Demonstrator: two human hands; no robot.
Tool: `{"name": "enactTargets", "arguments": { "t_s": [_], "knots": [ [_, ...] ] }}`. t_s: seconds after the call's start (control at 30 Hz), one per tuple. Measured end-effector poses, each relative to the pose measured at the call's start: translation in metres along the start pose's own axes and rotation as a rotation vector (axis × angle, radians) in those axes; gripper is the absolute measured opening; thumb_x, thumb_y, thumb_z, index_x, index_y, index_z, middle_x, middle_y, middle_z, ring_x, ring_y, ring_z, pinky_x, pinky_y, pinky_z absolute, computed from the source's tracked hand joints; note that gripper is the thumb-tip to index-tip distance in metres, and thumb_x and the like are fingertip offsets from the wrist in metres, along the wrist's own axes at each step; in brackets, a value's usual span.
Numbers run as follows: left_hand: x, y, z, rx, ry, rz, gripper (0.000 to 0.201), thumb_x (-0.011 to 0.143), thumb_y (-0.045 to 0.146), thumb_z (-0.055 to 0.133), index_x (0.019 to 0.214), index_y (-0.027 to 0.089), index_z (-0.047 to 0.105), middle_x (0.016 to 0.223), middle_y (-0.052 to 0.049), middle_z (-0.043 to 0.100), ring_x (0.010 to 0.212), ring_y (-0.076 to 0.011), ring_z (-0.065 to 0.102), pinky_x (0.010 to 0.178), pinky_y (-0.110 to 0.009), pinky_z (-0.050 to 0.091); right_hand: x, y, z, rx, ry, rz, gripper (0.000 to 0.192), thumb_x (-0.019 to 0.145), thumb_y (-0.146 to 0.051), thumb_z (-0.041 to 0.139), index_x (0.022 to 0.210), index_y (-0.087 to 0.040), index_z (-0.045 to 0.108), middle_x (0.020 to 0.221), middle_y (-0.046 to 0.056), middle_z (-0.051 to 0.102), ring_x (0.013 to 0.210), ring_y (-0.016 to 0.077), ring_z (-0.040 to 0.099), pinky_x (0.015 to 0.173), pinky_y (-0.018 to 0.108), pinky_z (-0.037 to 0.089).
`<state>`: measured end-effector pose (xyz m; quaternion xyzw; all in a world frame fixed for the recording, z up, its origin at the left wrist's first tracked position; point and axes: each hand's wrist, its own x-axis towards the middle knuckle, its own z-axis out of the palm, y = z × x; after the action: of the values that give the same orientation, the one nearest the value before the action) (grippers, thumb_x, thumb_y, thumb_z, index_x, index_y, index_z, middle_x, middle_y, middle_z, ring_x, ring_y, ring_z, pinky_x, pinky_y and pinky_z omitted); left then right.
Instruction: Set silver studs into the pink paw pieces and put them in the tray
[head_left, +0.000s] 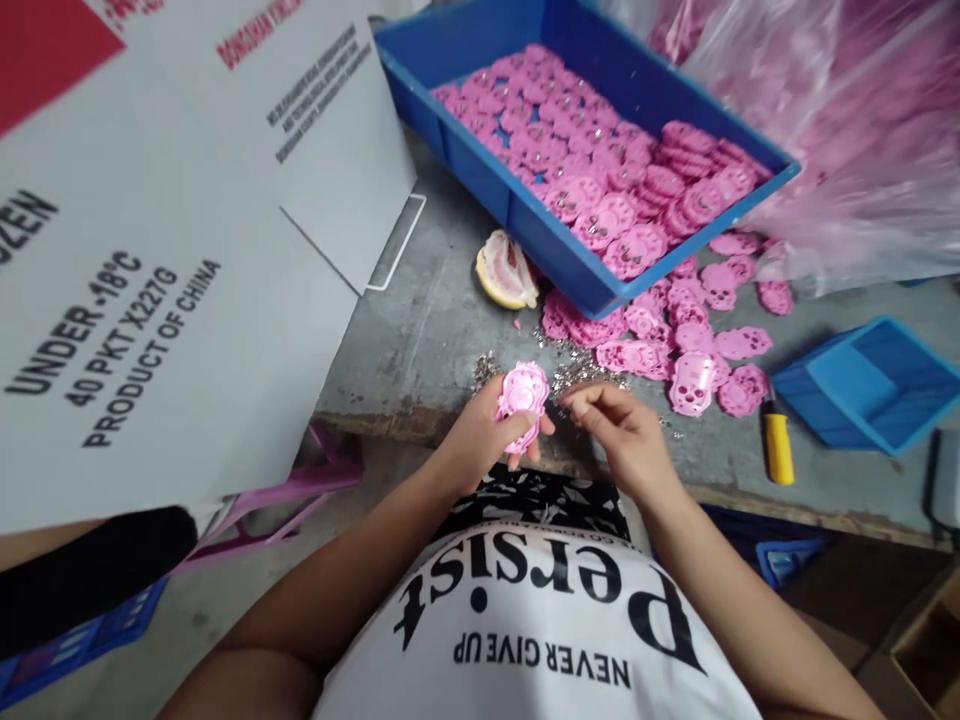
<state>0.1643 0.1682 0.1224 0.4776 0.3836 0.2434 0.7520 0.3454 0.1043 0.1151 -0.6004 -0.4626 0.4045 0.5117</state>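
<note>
My left hand point(495, 428) is closed around a pink plastic part point(523, 392), with the thumb pressed across its lower edge. Just to the right, my right hand point(619, 425) has its thumb and forefinger pinched together at the edge of a pile of small shiny metal pieces point(581, 368). Whatever lies between those fingertips is too small to make out. Beyond the hands, loose pink parts point(694, 335) are heaped on the grey table point(405, 345). A blue bin point(525, 215) behind them holds many more pink parts, some with metal pieces showing on them.
A large white carton point(187, 250) stands close on the left. Half a peeled citrus fruit point(507, 270) lies near the bin. At right are a yellow-handled screwdriver point(778, 448), a small blue bin point(870, 385) and a clear plastic bag point(847, 130) of pink parts.
</note>
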Motion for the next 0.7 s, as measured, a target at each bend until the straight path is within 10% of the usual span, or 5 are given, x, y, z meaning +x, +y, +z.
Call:
{"name": "enactTargets", "arguments": {
  "t_s": [0.27, 0.7],
  "knots": [
    [0.025, 0.032, -0.004, 0.064, 0.057, 0.053, 0.033, 0.08, 0.023, 0.065, 0.11, 0.018, 0.052, 0.076, 0.0, 0.071, 0.046, -0.0107, 0.058, 0.039, -0.021, 0.036, -0.04, 0.022, -0.015, -0.133, -0.065, -0.102, 0.024, 0.098, -0.036, 0.062, 0.083, -0.021, 0.07, 0.083, 0.005, 0.074, 0.076, 0.0179, 0.069, 0.07, 0.028, 0.054],
    [0.114, 0.131, 0.018, -0.094, -0.256, 0.113, 0.049, 0.101, 0.042, 0.029, 0.119, 0.01, 0.062, 0.081, -0.015, 0.075, 0.06, -0.0209, 0.07, 0.044, -0.026, 0.046, -0.056, 0.05, -0.039, -0.266, 0.208, -0.321, 0.014, 0.094, -0.024, 0.064, 0.084, -0.023, 0.074, 0.078, 0.004, 0.076, 0.069, 0.0191, 0.073, 0.063, 0.027, 0.059]
  ]
}}
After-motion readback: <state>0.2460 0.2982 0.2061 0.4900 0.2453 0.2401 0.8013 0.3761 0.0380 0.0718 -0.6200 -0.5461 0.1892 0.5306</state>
